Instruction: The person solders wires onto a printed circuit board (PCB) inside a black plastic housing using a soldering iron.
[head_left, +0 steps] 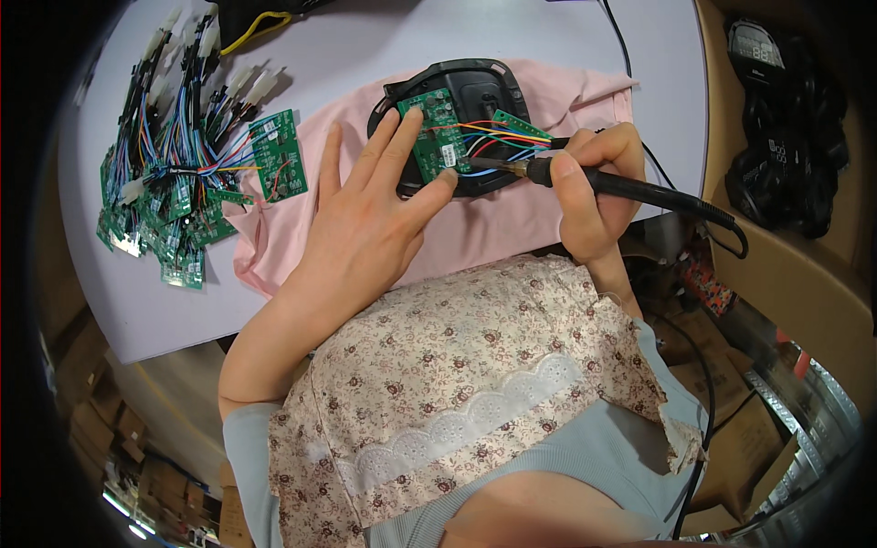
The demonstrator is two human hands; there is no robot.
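Soft, even light brightens the tabletop (365, 41) and sharply rendered hands (361, 219) as white lights (137, 531) glare at lower left, the floor (183, 397) lies dim and blurred, and fisheye distortion curves edges toward a black rim.

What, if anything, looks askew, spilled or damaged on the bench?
Nothing looks spilled or plainly damaged. The heap of wired circuit boards at the left looks untidy, its leads tangled, and the pink cloth under the black housing is rumpled. Any fine damage is too small to judge.
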